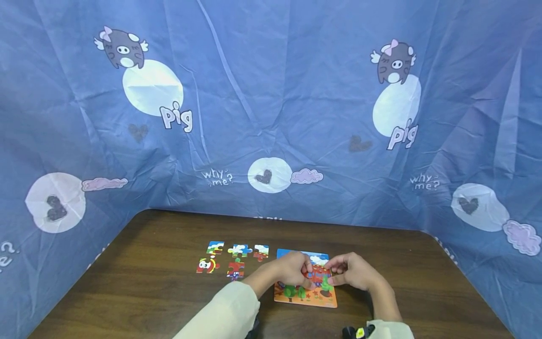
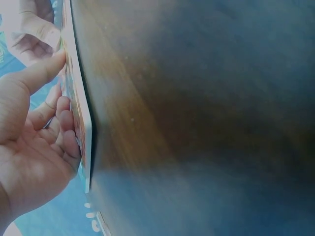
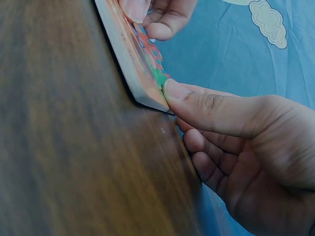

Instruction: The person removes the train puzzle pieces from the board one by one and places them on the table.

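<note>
Editor: What filled the frame?

Photographer: A creased blue fabric backdrop [image 1: 271, 80], printed with grey winged pigs, hung behind a dark-brown, wood-grain surface [image 1: 148, 296].

Editor: And the puzzle?

Photographer: A flat, four-sided, brightly printed puzzle board [image 1: 311, 300], orange along its near edge, lay right of centre on that surface. Its sides looked nearly equal, so its long axis could not be told.

Editor: Which hand was nearer?

Photographer: Neither; both touched it. A bare left hand [image 1: 293, 269] reached across from the left, thumb and bent fingertips resting on the printed face. A bare right hand [image 1: 357, 273] met the right edge, its thumb on top.

Editor: Holding anything?

Photographer: The fingers of each were bent and stood apart from the thumb, with no lifted piece showing. Whether a fingertip pinned one down could not be told. What counted, by my reading, was the narrow stretch between the thumbs, where a printed green bush [image 1: 326, 284] sat near the right edge.

Editor: And the small stuff?

Photographer: Five loose, multicoloured, interlocking jigsaw pieces [image 1: 205, 266] lay left of the board, on the left arm's side.
</note>
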